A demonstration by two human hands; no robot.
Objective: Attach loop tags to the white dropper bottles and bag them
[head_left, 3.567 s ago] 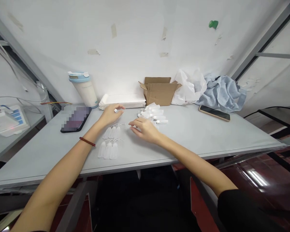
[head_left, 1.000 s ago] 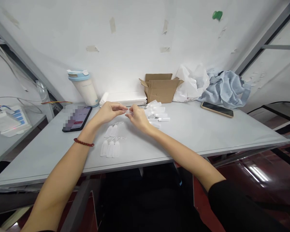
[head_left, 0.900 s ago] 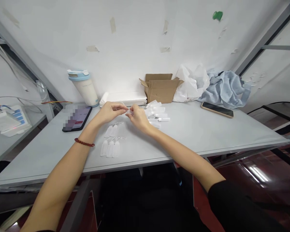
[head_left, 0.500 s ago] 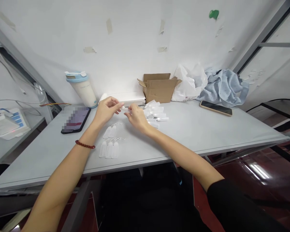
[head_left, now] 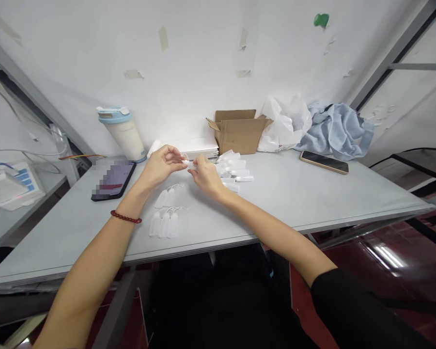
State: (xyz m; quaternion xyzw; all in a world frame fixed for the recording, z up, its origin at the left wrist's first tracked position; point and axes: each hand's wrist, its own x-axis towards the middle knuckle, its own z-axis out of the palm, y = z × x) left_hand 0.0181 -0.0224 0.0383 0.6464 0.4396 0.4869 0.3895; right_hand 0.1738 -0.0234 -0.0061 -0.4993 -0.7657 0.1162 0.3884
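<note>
Held pc: small translucent bottle (head_left: 190,165) w/ white tip, btwn both hands, above table (head_left: 294,203), just in front of white stack (head_left: 198,145). Mostly hidden by fingers, so exact shape n/a.
L hand: left hand (head_left: 163,168), thumb + index nearly closed in a pinch at the tip end, other fingers loosely curled. Prob. pinched there as the tip is small & needs fine control.
R hand: right hand (head_left: 206,177), fingers closed in on the body end, back of hand up. Looks like it steadies the bottle while L works the tip; can't tell how firm.
Loop: thin white loop (head_left: 185,155) shows by L fingertips; attachment pt unclear.
Front row: 3 flat bottles (head_left: 164,225) side by side, loops pointing away from person. Prob. aligned so loops don't snag & count is easy.
Back row: 2 looped bottles (head_left: 166,198), overlapping, same orientation, behind front row.
Pile: loose bottles (head_left: 236,167) just beyond R hand, no neat order; prob. there for short reach.
Backdrop: open carton (head_left: 240,135), plastic bag (head_left: 285,127), blue cloth (head_left: 336,132) along wall, likely pushed back for elbow room.
L side: tumbler (head_left: 123,135) upright, phone (head_left: 114,182) flat near it.
</note>
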